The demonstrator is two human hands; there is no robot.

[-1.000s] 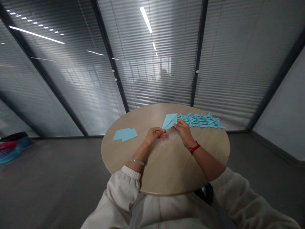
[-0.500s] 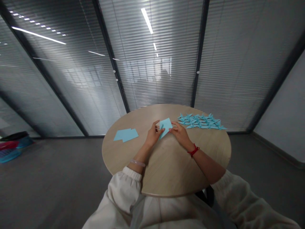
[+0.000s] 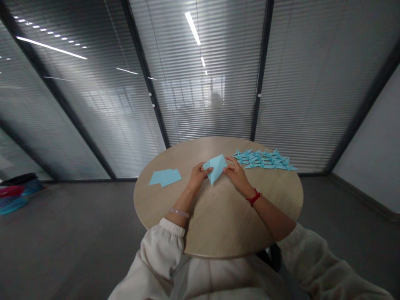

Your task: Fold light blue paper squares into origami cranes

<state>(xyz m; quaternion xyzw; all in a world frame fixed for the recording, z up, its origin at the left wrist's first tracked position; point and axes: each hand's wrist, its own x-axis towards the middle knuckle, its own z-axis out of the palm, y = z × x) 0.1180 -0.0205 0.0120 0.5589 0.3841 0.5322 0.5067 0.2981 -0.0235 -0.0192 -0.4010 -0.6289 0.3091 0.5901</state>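
Note:
Between my two hands is a partly folded sheet of light blue origami paper (image 3: 216,166), raised just over the middle of the table. My left hand (image 3: 198,175) pinches its left corner, thumb on top. At the right edge, my right hand (image 3: 235,173) grips it between thumb and fingers. A crease runs down the paper, and its lower end comes to a point. Flat blue paper sheets (image 3: 165,177) lie overlapping to the left of my left hand. Beyond my right hand, several folded blue paper cranes (image 3: 262,159) sit close together in rows.
The round wooden table (image 3: 231,233) reaches close to my body. Behind it stands a glass partition with blinds (image 3: 206,121). Baskets or bins (image 3: 14,202) rest on the floor at far left, and a white wall (image 3: 378,158) is at the right.
The left side of the paper has opened outward, so it now looks wider, with a point facing me. My left hand has shifted slightly left; my right hand has hardly moved.

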